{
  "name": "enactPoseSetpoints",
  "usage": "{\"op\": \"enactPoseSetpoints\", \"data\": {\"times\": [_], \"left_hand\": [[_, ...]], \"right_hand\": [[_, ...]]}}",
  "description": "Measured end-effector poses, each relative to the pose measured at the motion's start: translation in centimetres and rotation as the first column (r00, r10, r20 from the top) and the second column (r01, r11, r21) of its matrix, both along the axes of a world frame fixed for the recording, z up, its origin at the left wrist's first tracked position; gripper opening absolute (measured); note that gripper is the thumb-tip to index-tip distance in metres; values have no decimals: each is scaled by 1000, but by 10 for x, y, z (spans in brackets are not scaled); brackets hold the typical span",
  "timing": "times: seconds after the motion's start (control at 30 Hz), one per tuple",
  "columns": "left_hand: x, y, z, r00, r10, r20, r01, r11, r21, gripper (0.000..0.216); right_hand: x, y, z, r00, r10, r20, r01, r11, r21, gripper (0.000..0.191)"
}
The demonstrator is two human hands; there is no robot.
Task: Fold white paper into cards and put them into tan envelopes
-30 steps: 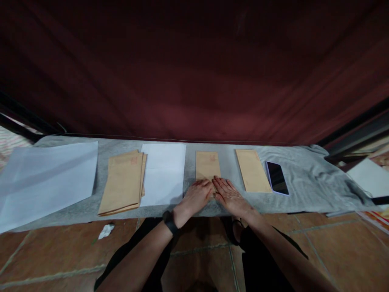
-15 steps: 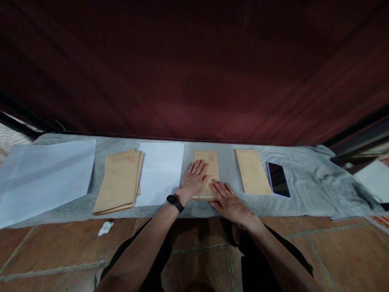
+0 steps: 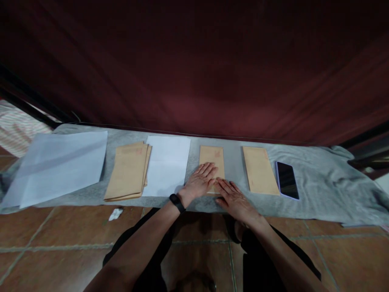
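A brown paper envelope (image 3: 212, 153) with faint red print at its top right lies upright before me on a grey cloth. My left hand (image 3: 200, 180) rests flat on its lower left part, fingers stretched out and pointing up and to the right. Lower down, my right hand (image 3: 235, 199) lies with straight fingers, their tips on the envelope's lower right edge. The two hands nearly meet at the fingertips and cover much of the envelope's lower half. Neither hand grips anything. A black band circles my left wrist.
Left of the hands lie a white sheet (image 3: 167, 166), a stack of brown envelopes (image 3: 127, 172) and larger white sheets (image 3: 60, 166). To the right are another brown envelope (image 3: 260, 170) and a phone (image 3: 287, 180). The grey cloth (image 3: 322, 182) ends above a tiled floor (image 3: 73, 231).
The view has shifted and tilted slightly. My left hand has slid a little down the envelope, and my right hand's fingertips sit closer to the left hand's.
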State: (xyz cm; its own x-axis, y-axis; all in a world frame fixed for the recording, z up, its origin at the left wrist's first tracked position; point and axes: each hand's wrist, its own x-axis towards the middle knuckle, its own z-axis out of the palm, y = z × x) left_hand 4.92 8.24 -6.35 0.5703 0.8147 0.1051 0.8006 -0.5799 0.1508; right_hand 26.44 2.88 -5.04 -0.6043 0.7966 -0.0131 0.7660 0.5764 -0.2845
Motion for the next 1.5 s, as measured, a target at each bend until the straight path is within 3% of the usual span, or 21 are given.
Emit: {"op": "enactPoseSetpoints", "data": {"times": [0.17, 0.5, 0.77, 1.1, 1.3, 1.5], "left_hand": [[1, -8, 0, 999, -19, 26, 20, 999, -42, 55], [-8, -26, 14, 994, -88, 68, 98, 983, -153, 55], [-16, -44, 20, 989, -125, 85, 139, 970, -201, 71], [-19, -51, 33, 977, -4, 213, 50, 976, -211, 49], [-16, -53, 33, 983, -6, 181, 29, 991, -127, 29], [-15, -54, 32, 986, 25, 167, -8, 995, -102, 31]], "right_hand": [[7, 6, 9, 996, 49, -80, -53, 998, -41, 56], [7, 11, 10, 974, 59, -219, -73, 996, -58, 42], [5, 11, 12, 971, 34, -235, -54, 996, -77, 42], [5, 13, 15, 976, -29, -215, 0, 991, -131, 28], [2, 14, 23, 977, -49, -208, 20, 990, -140, 23], [2, 17, 25, 985, -43, -167, 19, 990, -142, 21]]}}
